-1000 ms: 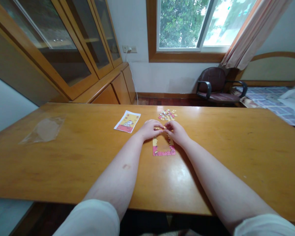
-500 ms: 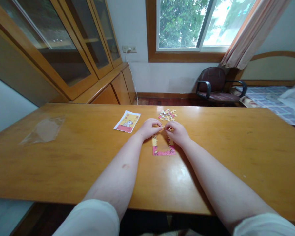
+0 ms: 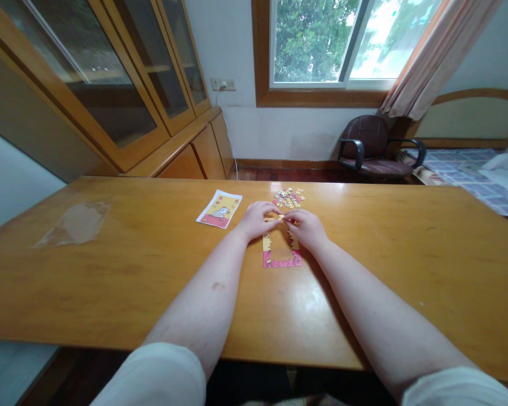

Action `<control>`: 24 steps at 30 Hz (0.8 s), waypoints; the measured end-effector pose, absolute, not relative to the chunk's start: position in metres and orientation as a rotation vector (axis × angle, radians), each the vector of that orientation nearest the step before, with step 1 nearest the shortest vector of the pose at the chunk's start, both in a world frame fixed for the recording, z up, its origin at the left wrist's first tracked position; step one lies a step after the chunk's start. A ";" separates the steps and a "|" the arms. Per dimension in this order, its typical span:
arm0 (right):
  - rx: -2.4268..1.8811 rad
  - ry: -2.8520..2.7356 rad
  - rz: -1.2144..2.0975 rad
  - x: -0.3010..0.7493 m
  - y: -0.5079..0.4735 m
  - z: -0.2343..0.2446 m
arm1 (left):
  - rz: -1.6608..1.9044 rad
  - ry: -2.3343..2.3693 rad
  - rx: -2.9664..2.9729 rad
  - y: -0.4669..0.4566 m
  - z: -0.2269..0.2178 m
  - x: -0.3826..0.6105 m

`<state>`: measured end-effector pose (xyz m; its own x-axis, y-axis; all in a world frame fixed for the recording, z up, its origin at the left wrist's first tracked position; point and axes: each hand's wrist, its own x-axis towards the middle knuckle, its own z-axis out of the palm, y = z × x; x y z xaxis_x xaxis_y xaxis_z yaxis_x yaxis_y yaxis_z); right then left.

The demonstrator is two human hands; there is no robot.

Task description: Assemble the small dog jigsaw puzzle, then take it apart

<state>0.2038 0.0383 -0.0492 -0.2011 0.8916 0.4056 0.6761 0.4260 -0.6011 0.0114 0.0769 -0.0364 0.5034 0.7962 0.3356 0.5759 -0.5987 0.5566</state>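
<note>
Both my hands meet over the far end of a partly built puzzle frame (image 3: 281, 260), pink at the near edge and yellow up the sides. My left hand (image 3: 257, 220) and my right hand (image 3: 305, 227) each pinch a small yellow puzzle piece (image 3: 281, 217) between their fingertips, fingers curled. A heap of loose puzzle pieces (image 3: 288, 197) lies just beyond my hands. The frame's far edge is hidden under my fingers.
A picture card (image 3: 219, 209) lies left of my hands on the wooden table (image 3: 110, 265). A clear plastic bag (image 3: 75, 223) sits far left. Behind the table stand a glass-door cabinet (image 3: 122, 90), a brown chair (image 3: 370, 146) and a bed (image 3: 474, 169).
My two hands have drawn a little away from me, toward the loose pieces, and the pinched piece sits slightly higher between the fingertips. More of the frame's sides shows.
</note>
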 end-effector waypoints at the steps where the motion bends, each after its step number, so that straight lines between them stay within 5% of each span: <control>1: -1.327 -1.956 0.380 0.204 0.038 -0.049 | 0.820 1.151 2.385 0.076 -0.036 0.012; 24: -1.687 -2.177 0.289 0.201 0.043 -0.049 | 0.524 1.649 2.312 0.075 -0.042 0.018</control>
<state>0.2010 0.0430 -0.0485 -0.2151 0.9629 0.1632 0.8870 0.2625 -0.3799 0.0181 0.0749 -0.0420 0.2938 0.9452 0.1426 0.8540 -0.3265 0.4051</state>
